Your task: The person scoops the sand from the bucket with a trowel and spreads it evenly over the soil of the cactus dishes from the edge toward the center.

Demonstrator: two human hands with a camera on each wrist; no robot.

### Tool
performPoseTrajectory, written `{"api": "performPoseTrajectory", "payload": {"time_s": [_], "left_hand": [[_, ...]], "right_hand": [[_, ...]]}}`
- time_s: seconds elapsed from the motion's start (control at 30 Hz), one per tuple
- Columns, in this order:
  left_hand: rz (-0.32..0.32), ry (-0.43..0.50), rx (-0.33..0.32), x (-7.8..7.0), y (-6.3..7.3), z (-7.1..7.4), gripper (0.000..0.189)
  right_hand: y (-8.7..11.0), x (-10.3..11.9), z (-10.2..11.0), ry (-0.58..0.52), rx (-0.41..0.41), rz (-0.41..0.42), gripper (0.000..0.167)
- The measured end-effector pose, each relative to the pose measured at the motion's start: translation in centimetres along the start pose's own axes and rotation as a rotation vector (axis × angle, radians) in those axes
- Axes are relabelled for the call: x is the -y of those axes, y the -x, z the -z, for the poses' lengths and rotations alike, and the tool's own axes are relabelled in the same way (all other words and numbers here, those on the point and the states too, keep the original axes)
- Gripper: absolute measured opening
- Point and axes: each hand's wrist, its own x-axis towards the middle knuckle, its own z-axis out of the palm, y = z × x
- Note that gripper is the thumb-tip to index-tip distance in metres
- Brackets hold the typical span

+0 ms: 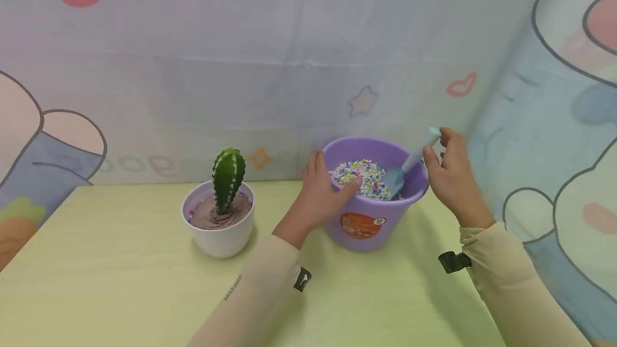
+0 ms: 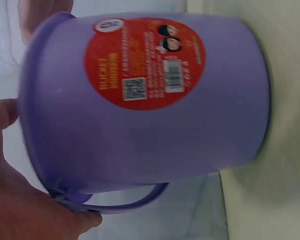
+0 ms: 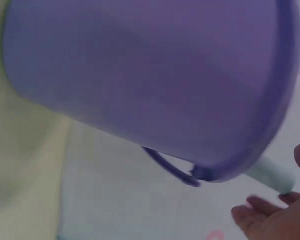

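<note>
A purple bucket (image 1: pixel 363 224) with a red-orange label stands on the table, partly filled with small multicoloured pellets (image 1: pixel 361 173). My left hand (image 1: pixel 320 191) grips its rim at the left, the thumb reaching over the edge. In the left wrist view, the fingers lie by the bucket's handle (image 2: pixel 135 202). A light blue toy shovel (image 1: pixel 409 165) leans inside with its blade on the pellets and its grip sticking out at the right. Around the end of that grip is my right hand (image 1: pixel 450 175), thumb and fingers apart. One fingertip touches or nearly touches the shovel's end (image 3: pixel 275 175).
Left of the bucket stands a white pot (image 1: pixel 222 242) holding a green cactus (image 1: pixel 228 178) in brown, clay-like material (image 1: pixel 217 218). A printed cloth (image 1: pixel 217 68) hangs behind the pale yellow-green table (image 1: pixel 120 283) and along its right side.
</note>
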Motion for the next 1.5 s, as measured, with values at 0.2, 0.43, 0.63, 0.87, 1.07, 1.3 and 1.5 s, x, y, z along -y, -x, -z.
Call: {"api": "performPoseTrajectory", "payload": {"time_s": [0.2,0.43,0.63,0.87,1.07,1.3,1.5], "left_hand": [[0.016,0.009,-0.022,0.5,-0.5,-0.1,0.099],[0.005,0.033,-0.015,1.0,-0.2,-0.1,0.100],[-0.008,0.014,0.004,0.8,0.0,-0.3,0.100],[-0.035,-0.018,-0.005,0.8,0.0,-0.2,0.099],[-0.034,-0.043,0.002,1.1,0.2,-0.3,0.101],[-0.037,-0.041,0.012,1.1,0.2,0.0,0.100],[-0.016,-0.012,0.041,1.0,0.2,0.1,0.101]], "right_hand": [[-0.1,0.0,-0.7,-0.083,-0.034,-0.005,0.053],[-0.5,1.4,-0.7,0.065,0.035,0.087,0.046],[-0.5,2.2,0.0,0.152,0.122,0.001,0.039],[-0.7,2.0,-0.7,0.119,-0.021,-0.056,0.034],[-0.8,1.6,-1.5,0.126,-0.118,-0.141,0.038],[-1.0,1.2,-1.2,-0.084,-0.012,-0.088,0.028],[-0.8,0.5,-1.0,-0.298,0.039,-0.051,0.017]]}}
